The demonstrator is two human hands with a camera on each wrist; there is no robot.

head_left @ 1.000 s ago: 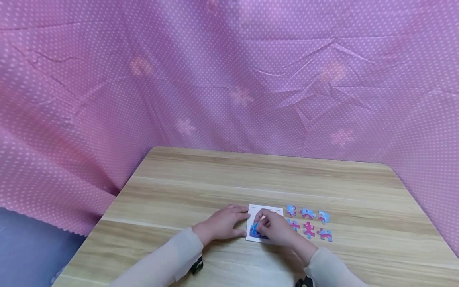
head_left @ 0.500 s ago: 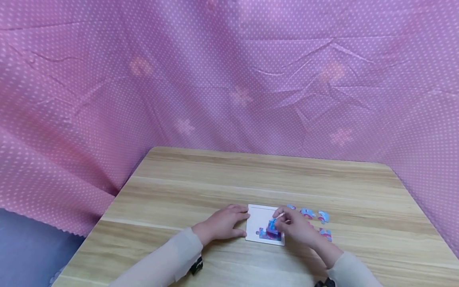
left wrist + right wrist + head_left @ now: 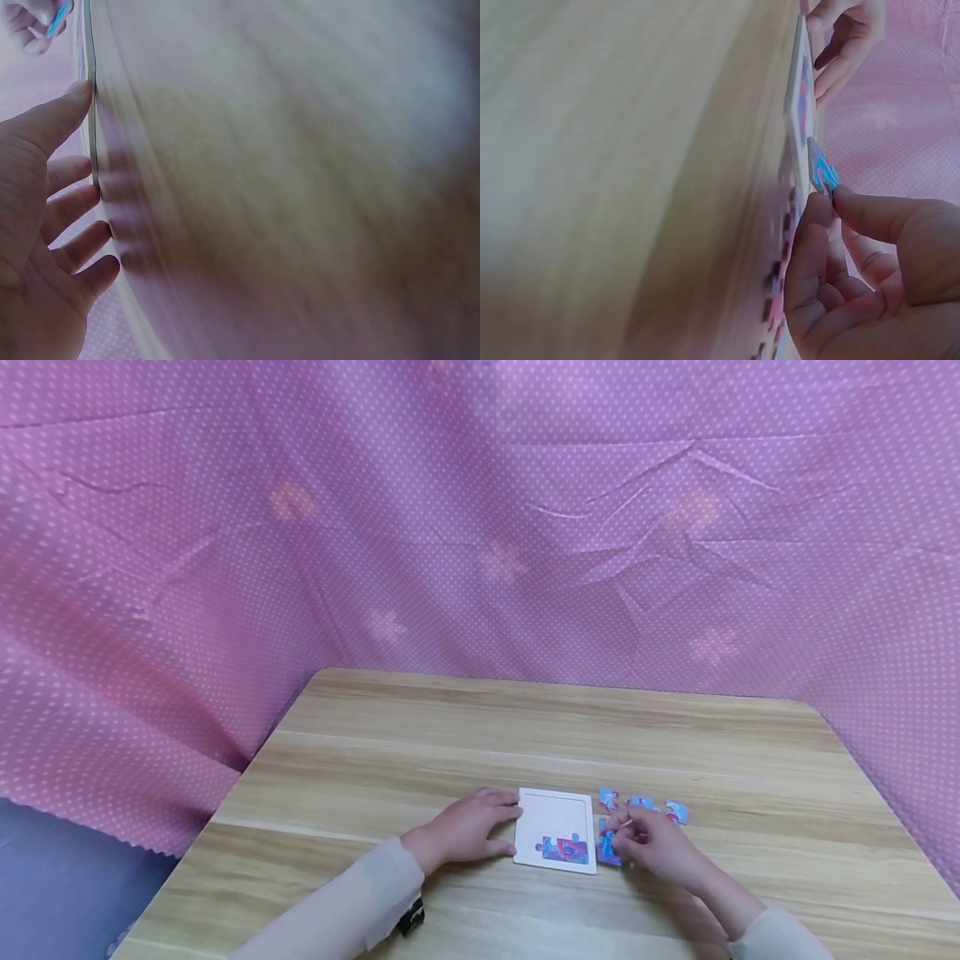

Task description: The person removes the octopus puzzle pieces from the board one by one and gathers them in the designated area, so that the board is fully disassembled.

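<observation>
A white puzzle tray (image 3: 553,812) lies flat on the table, with a few joined purple, pink and blue puzzle pieces (image 3: 567,850) at its lower right. Against the tray's left edge, my left hand (image 3: 467,828) rests with fingers and thumb extended; the left wrist view shows the fingertips (image 3: 97,196) along that edge. Just right of the tray, my right hand (image 3: 660,847) pinches a blue puzzle piece (image 3: 823,166) between thumb and fingertips, the piece tilted above the table. Part of the piece is hidden by the fingers.
Loose puzzle pieces lie right of the tray, among them a blue-pink one (image 3: 608,799) and a light blue one (image 3: 677,812); the right hand covers others. The wooden table (image 3: 450,735) is backed by a pink dotted curtain (image 3: 480,568).
My right hand lifts the blue puzzle piece from the tray's lower left and carries it right, past the tray's right edge. My left hand stays in place.
</observation>
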